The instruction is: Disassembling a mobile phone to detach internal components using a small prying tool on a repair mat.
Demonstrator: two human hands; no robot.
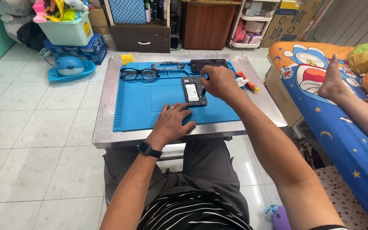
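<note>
head view, left hand (172, 122) flat, fingers spread on blue mat (137, 110), right hand (220, 81) pinching small tool over opened phone (194, 91)

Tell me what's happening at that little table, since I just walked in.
A person sits at a small metal table covered by a blue work mat. An opened phone lies on the mat. The right hand holds a thin tool to it, while the left hand rests flat on the mat. Glasses and another phone lie at the far edge.
</note>
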